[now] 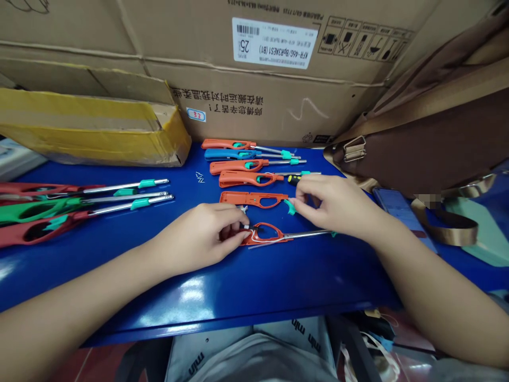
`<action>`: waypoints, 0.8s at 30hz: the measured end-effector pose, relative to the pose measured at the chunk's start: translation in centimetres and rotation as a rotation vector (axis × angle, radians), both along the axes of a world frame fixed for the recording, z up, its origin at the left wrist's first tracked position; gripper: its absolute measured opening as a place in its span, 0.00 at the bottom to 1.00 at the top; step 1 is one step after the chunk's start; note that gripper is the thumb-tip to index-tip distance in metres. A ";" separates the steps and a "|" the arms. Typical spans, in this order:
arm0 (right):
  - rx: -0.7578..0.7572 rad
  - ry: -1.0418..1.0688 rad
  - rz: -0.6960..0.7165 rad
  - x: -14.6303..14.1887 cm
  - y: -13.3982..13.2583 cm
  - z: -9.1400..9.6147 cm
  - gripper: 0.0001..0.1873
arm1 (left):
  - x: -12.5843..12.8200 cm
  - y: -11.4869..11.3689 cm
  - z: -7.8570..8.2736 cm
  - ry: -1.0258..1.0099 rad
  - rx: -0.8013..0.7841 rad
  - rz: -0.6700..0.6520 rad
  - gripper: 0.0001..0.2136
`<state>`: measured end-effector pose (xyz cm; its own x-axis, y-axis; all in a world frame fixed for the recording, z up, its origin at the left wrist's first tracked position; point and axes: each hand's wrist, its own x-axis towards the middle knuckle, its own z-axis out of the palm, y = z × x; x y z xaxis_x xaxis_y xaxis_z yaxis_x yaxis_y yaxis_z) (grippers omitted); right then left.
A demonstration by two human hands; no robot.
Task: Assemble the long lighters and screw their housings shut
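on the blue table [238, 297], an opened orange lighter [284, 235] lies between the two hands, metal tube pointing right, a white wire [260, 240] along it. the left hand [207, 232] bends over its handle end, thumb and fingers nearly together; whether they grip the small black-and-white part there, i cannot tell. the right hand [336, 202] pinches a teal trigger [291, 207] between thumb and forefinger, a black-and-yellow screwdriver [294, 180] by its knuckles. a loose orange shell half [238, 198] lies between the hands, slightly beyond. left of the left hand are red and green lighters [40, 209]; beyond it, silver screws [200, 178]. farther off, four lighters [242, 179] lie in a row before a cardboard box [222, 79].
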<state>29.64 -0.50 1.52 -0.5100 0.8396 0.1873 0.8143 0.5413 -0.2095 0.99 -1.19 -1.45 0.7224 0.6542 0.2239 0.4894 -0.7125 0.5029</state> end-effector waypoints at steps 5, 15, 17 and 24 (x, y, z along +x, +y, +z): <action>-0.054 -0.136 -0.079 0.9 1.1 -0.2 0.15 | 0.0 -0.1 0.1 0.032 0.024 0.010 0.08; -0.224 -0.147 -0.005 1.1 1.2 -0.1 0.11 | -0.7 -0.1 0.6 0.119 0.100 0.020 0.12; -0.291 0.029 0.052 1.0 1.0 0.2 0.12 | -0.5 -0.2 0.8 0.099 0.119 0.021 0.12; -1.053 0.839 0.068 -1.7 -0.6 0.3 0.22 | 0.4 -0.6 0.5 -0.113 0.206 0.056 0.25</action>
<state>27.90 -1.05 1.77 -0.6063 0.7542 -0.2521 0.2149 -0.1498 -0.9651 1.37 -1.74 -0.96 0.6494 0.6246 0.4338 0.4797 -0.7791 0.4037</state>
